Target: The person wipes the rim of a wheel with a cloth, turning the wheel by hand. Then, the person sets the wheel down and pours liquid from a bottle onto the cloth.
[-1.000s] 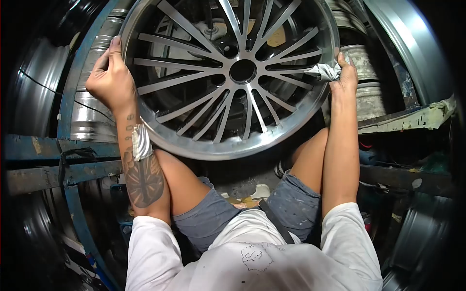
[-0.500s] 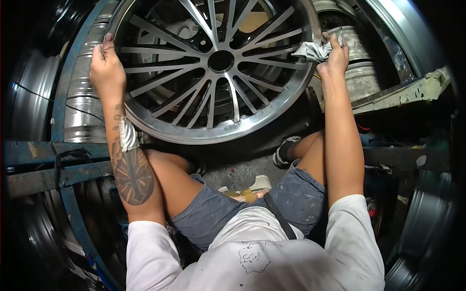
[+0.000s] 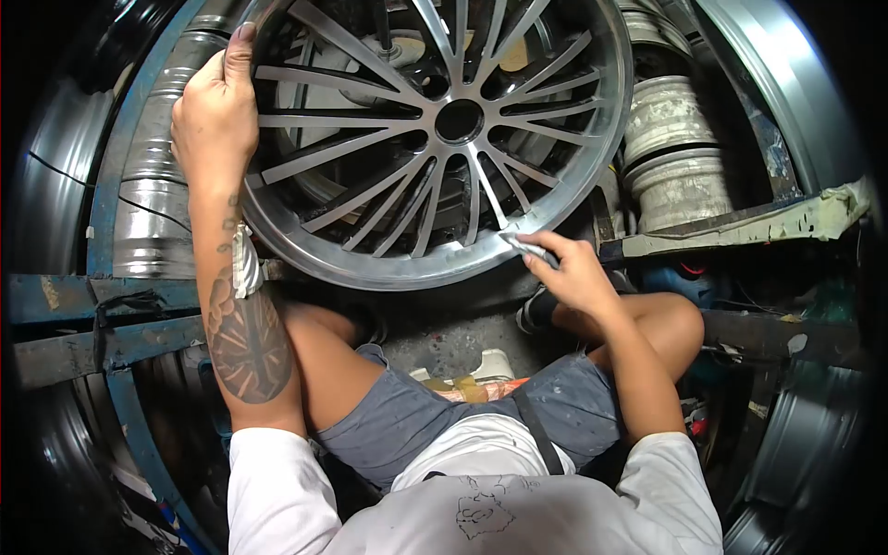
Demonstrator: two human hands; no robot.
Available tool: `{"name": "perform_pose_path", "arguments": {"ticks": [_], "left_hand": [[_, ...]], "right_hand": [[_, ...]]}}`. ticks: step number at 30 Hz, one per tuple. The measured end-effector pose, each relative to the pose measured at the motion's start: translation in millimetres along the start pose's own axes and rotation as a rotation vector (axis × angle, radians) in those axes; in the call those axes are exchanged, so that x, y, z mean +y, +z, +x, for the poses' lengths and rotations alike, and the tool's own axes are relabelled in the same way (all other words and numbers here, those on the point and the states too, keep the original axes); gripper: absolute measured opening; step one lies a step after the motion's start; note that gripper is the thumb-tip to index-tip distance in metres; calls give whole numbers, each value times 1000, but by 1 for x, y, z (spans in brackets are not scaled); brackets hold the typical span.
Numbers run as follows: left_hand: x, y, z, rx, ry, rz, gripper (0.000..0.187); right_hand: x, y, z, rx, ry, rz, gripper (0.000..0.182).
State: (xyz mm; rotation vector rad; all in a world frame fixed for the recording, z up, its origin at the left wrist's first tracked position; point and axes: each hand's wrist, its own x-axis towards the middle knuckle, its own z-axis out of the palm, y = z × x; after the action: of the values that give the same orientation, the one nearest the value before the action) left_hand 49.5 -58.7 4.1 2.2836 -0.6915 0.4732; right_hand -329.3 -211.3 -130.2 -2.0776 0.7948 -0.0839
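A large multi-spoke wheel rim, silver with dark gaps between its spokes, stands tilted in front of me. My left hand grips its left edge, thumb up and fingers wrapped round the lip. Lower down, my right hand pinches a grey-white cloth whose tip touches the rim's lower right lip, just below a spoke end. Wide strips of bare metal form the lip. The wheel's top is cut off by the view's edge.
Stacked metal rims stand behind blue frames at left and at right. A tape-covered bar juts out on the right. A blue horizontal beam lies at left. My knees and feet are below the wheel.
My right hand has moved down and left with the cloth, from the rim's right edge to its lower right lip. The wheel has shifted slightly right. My right knee has swung outward.
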Motion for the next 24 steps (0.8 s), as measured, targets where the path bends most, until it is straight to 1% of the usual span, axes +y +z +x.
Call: {"name": "perform_pose_path", "arguments": {"ticks": [1, 4, 5, 8, 9, 12, 14, 15, 17, 19, 20, 21, 22, 24], "left_hand": [[10, -6, -4, -23, -37, 28, 70], [12, -6, -3, -70, -115, 43, 72], [10, -6, -1, -79, -134, 37, 73], [11, -7, -5, -24, -73, 20, 72], [10, -8, -4, -45, -59, -3, 71], [2, -9, 0, -74, -30, -81, 69], [-2, -8, -3, -61, -21, -115, 69], [1, -14, -2, -143, -98, -109, 68], [-4, -11, -5, -96, -68, -146, 68], [-5, -8, -7, -41, -9, -178, 67], [-4, -9, -6, -48, -9, -197, 67], [-3, -9, -7, -56, -12, -216, 67], [-3, -10, -9, -70, -22, -233, 67], [-5, -7, -8, -56, 10, -253, 66]], "right_hand": [[5, 4, 4, -58, 115, -124, 34], [13, 16, 13, -60, 100, -275, 35], [23, 27, 17, -4, 19, -288, 34], [15, 37, 32, -26, 51, -440, 34], [18, 39, 37, -31, 66, -530, 32], [25, 50, 40, -16, 32, -619, 27], [22, 54, 39, -41, 10, -627, 24], [18, 49, 41, -31, 31, -638, 24], [23, 45, 50, 22, 58, -610, 25], [16, 55, 47, -65, 45, -636, 27], [12, 58, 48, -105, 36, -651, 28], [5, 52, 49, -111, 57, -673, 30], [8, 40, 54, -126, 81, -633, 34], [16, 25, 67, -71, 133, -639, 33]]}}
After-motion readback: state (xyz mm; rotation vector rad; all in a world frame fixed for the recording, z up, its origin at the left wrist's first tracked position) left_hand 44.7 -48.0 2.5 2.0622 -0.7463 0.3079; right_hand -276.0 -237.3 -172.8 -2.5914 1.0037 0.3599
